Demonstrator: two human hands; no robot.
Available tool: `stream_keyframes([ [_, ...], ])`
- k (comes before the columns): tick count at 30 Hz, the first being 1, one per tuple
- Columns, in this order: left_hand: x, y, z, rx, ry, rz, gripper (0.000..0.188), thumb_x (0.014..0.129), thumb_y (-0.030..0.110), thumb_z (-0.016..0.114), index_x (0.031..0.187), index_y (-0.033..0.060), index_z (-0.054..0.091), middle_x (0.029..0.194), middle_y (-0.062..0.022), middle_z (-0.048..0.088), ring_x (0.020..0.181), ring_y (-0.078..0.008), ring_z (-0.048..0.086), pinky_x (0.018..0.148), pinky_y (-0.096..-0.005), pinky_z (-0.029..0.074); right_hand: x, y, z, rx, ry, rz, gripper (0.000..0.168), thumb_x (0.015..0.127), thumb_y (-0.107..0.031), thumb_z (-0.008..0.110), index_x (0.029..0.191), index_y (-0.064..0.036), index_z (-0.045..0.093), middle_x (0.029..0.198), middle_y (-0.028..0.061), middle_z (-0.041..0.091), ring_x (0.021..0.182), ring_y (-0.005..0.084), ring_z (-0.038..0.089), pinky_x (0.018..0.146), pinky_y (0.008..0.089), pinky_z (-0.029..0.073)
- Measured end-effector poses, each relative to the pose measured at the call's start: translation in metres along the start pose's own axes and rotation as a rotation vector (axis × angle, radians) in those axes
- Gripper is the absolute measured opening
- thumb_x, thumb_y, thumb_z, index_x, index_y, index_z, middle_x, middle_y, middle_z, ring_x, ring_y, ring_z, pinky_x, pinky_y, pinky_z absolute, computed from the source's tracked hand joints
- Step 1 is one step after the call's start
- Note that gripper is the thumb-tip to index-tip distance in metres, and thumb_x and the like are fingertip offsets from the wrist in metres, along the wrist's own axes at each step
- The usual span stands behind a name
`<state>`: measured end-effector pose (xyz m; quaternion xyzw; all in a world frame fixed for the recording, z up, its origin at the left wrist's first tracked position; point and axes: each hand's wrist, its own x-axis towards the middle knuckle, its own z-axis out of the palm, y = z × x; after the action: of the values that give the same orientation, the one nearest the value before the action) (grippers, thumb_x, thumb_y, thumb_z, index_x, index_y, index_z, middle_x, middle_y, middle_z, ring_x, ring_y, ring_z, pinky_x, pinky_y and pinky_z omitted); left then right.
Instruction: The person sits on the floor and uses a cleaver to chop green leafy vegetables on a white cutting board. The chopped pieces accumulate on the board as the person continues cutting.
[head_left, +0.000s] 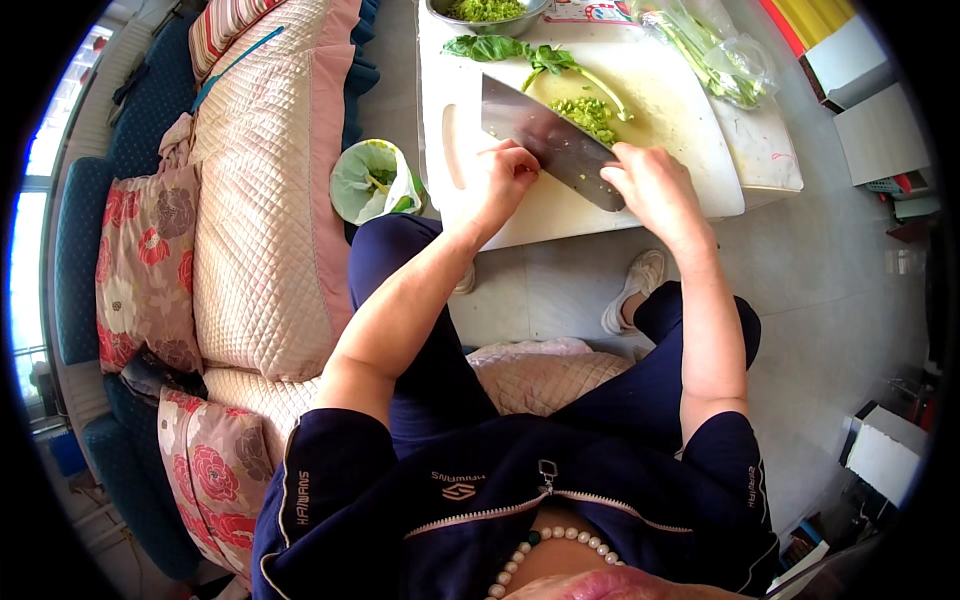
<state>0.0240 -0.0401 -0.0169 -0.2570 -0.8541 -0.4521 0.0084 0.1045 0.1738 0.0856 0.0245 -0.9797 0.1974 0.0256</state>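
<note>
A broad cleaver blade (551, 139) lies slanted over the white plastic cutting board (675, 180). My right hand (652, 176) is closed at the blade's right end; the handle is hidden. My left hand (506, 176) is near the blade's lower edge, fingers curled, and whether it pinches something is unclear. Chopped green stalks (585, 116) lie just beyond the blade. A leafy green stalk (555, 60) rests on the board farther off. At the far edge stands a metal bowl (487, 22) with chopped greens (484, 9).
A plastic bag of green stalks (712, 64) lies at the table's far right. Left of the table stands a lined waste bin (375, 182) with green scraps, beside a quilted sofa (255, 217). The board's near edge (555, 229) is just above my knees.
</note>
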Motion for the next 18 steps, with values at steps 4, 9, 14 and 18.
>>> stream_keyframes([
  [4,0.0,0.0,-0.001,-0.008,-0.009,0.016,0.01,0.077,0.0,0.073,0.087,0.0014,0.074,0.085,-0.0087,0.067,0.072,-0.02,0.066,0.07,-0.0312,0.054,0.005,-0.006,0.011,0.001,0.006,-0.003,0.021,0.093,-0.022,0.066,0.09,-0.001,0.063,0.082,0.0214,0.068,0.082,0.0415,0.068,0.072,0.0504,0.054],
  [9,0.0,-0.003,-0.002,-0.051,-0.014,0.05,0.011,0.076,-0.003,0.07,0.085,0.0019,0.074,0.085,-0.0101,0.067,0.073,-0.0246,0.067,0.07,-0.0336,0.055,0.008,0.004,0.015,0.065,0.027,0.008,0.022,0.093,-0.023,0.066,0.09,-0.001,0.064,0.083,0.0208,0.069,0.083,0.0417,0.068,0.073,0.0504,0.054],
  [14,-0.003,-0.003,-0.005,-0.017,-0.045,0.031,0.014,0.077,-0.004,0.072,0.09,0.0011,0.074,0.087,-0.0086,0.068,0.075,-0.0203,0.067,0.071,-0.0315,0.055,0.0,-0.003,-0.008,0.052,-0.011,0.027,0.023,0.093,-0.023,0.066,0.09,-0.001,0.063,0.083,0.0213,0.068,0.082,0.0411,0.068,0.073,0.0503,0.053],
  [18,-0.002,-0.002,-0.004,-0.01,-0.046,0.032,0.013,0.077,-0.003,0.072,0.089,0.0011,0.074,0.087,-0.0082,0.068,0.075,-0.0199,0.067,0.071,-0.0313,0.055,0.0,-0.002,0.0,0.012,-0.016,0.004,0.023,0.093,-0.024,0.066,0.09,-0.001,0.063,0.082,0.0215,0.068,0.082,0.0411,0.068,0.072,0.05,0.053],
])
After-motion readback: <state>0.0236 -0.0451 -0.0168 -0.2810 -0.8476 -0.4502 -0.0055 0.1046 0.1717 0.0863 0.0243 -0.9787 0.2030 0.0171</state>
